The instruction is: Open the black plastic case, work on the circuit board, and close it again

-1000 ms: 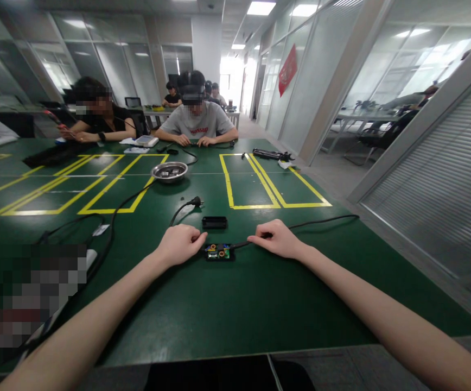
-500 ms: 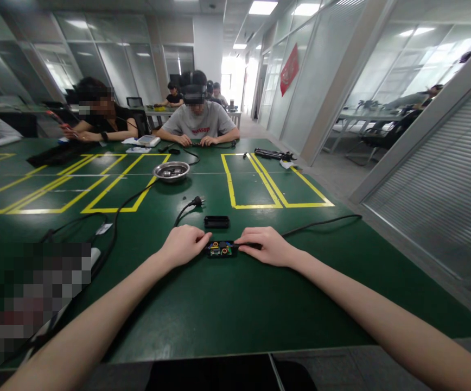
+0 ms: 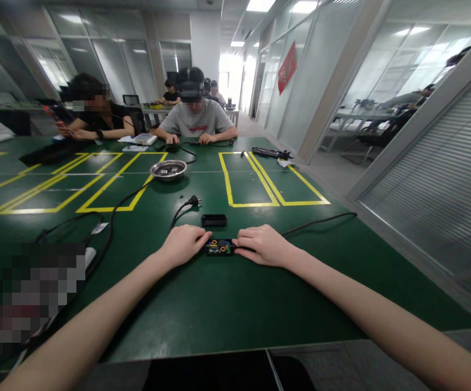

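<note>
You're likely steadying the black rectangular plastic case [image 3: 220,248]: left hand [image 3: 183,244] grasping its nine-o'clock end, right hand [image 3: 263,245] three; next needs steadiness.

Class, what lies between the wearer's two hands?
In the head view, the open black case, its circuit board showing, lies between the left hand and right hand.

Near us on the worktop [image 3: 219,315] we count one board [image 3: 221,246], one cover [image 3: 214,220] and one plug [image 3: 195,201], with one bowl [image 3: 168,178] and one banner [image 3: 287,68] beyond.
</note>
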`<state>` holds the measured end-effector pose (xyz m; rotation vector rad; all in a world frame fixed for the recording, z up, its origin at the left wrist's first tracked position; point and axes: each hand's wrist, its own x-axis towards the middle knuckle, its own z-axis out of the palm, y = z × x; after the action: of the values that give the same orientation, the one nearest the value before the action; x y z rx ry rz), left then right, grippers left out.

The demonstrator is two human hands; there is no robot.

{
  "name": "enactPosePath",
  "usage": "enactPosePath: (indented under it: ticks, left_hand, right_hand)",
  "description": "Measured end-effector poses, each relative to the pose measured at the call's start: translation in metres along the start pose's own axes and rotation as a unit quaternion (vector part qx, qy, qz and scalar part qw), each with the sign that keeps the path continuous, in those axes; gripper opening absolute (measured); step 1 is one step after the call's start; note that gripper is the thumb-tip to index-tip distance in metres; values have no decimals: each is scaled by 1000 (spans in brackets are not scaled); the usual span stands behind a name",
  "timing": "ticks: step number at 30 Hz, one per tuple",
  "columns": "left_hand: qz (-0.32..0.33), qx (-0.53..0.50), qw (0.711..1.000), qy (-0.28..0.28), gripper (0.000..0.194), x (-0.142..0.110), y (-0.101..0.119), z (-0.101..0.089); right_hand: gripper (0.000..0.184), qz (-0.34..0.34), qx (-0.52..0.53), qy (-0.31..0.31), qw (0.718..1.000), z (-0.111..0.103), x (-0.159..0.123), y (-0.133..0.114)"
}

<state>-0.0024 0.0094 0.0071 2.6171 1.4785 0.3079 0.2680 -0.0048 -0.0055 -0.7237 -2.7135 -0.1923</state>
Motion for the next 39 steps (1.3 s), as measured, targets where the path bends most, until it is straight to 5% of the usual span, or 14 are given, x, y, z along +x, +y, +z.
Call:
enactPosePath:
  ticks: [6,8,14,19,28,39]
  left_hand:
    - [18,0,993,117,30,3,-13,8]
    - [31,-5,990,137,36,4,-20,13]
    - [56,-33,996,55,54,3,-26,15]
    - [104,-63,992,42,75,-4,-16,7]
    - [160,-103,980,63,34,-7,-12,9]
    - [223,-118,959,127,52,-9,-4,-1]
  right_hand:
    - [22,28,-33,33,999,7,8,2]
    - [21,23,-26,41,999,6,9,3]
    - [23,29,36,55,997,6,5,4]
    - [35,120,69,91,986,13,4,9]
    - [38,66,156,45,985,15,4,13]
    - [32,97,248,91,960,8,2,9]
